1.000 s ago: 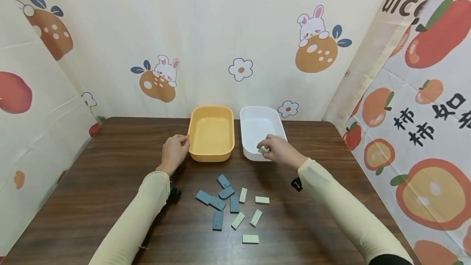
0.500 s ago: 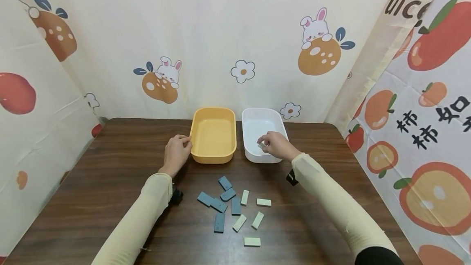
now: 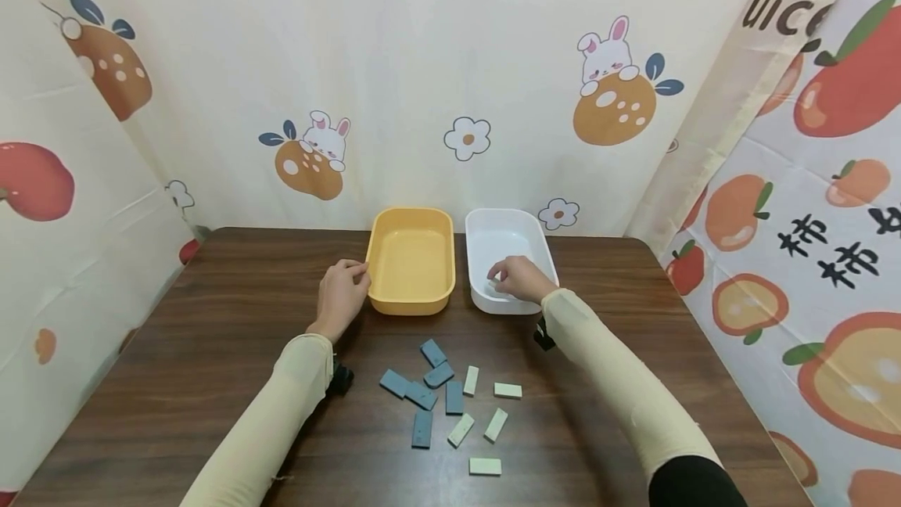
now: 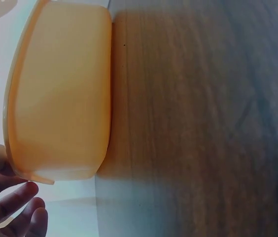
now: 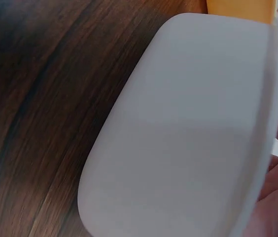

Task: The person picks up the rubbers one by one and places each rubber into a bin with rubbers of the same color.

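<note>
In the head view my left hand [image 3: 341, 297] pinches the left rim of a yellow plastic tray [image 3: 411, 307]; the left wrist view shows the fingers [image 4: 12, 201] at the edge of the yellow tray [image 4: 60, 94]. My right hand [image 3: 522, 278] is over the front part of a white plastic tray [image 3: 479, 237], pinching a small pale green block [image 3: 494, 282] partly hidden by the fingers. From the right wrist, the wall of the white tray [image 5: 178, 128] covers most of that hand.
On the brown table [image 3: 246, 382], several blue-grey rectangular blocks [image 3: 421, 429] lie in front of the yellow tray. Several pale green blocks [image 3: 485, 466] lie to their right. A printed curtain [image 3: 422, 61] hangs close behind both trays.
My right hand has moved slightly left and farther into the white tray with the pale green block. My left hand stays at the yellow tray's rim. The head view has shifted slightly.
</note>
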### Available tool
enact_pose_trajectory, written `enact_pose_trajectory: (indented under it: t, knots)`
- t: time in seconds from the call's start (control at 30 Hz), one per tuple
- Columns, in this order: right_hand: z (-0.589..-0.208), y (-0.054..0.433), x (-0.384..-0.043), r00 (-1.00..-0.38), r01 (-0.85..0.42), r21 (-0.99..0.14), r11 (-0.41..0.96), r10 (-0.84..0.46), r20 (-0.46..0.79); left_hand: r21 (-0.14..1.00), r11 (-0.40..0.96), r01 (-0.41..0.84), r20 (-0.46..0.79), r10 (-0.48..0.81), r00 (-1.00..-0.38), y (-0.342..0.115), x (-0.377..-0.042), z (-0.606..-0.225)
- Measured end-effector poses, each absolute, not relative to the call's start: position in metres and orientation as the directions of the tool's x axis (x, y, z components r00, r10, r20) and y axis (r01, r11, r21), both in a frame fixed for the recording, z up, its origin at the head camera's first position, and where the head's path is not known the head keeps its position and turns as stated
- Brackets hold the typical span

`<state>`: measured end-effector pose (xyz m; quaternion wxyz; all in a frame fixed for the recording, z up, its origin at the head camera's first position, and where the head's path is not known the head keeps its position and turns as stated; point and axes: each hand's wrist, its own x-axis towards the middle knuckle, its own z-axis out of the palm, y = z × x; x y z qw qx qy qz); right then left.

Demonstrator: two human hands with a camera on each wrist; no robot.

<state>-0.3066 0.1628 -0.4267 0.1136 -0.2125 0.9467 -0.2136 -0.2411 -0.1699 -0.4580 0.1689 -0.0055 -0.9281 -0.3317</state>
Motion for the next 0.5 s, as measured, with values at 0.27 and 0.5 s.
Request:
enact_pose_trajectory:
  t: [0.27, 0.5]
  knots:
    - [-0.441, 0.156, -0.319, -0.888, -0.317, -0.405, 0.858, -0.418, -0.190, 0.611, 0.783, 0.118, 0.311, -0.099, -0.945, -0.172, -0.241, -0.461]
    - [-0.445, 0.149, -0.324, -0.883, -0.297, -0.385, 0.874, -0.405, -0.236, 0.615, 0.780, 0.115, 0.303, -0.099, -0.948, -0.172, -0.242, -0.460]
